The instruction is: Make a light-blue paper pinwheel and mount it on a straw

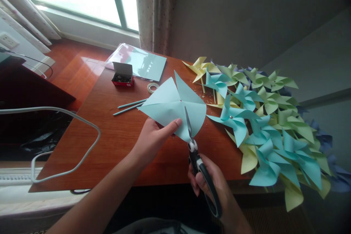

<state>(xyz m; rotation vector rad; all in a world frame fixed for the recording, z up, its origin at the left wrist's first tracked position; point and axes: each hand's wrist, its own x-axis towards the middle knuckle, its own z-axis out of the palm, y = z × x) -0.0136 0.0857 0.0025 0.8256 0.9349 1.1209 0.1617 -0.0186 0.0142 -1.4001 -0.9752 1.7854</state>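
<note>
Lt. blue paper sheet (162, 98), frame ctr., is pinched nr. its lower edge by L hand (155, 133), w/ R hand (212, 177) wrapped round scissors (193, 147), lower ctr.; sheet prob. light, flexible, easily creased/torn, so best held flat nr. edge.

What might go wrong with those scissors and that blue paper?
The scissors point towards the middle of the light-blue paper, so cutting too far might sever a flap. The left hand has its thumb near the blade; a slip might nick it. The open red box might spill its contents if bumped.
</note>
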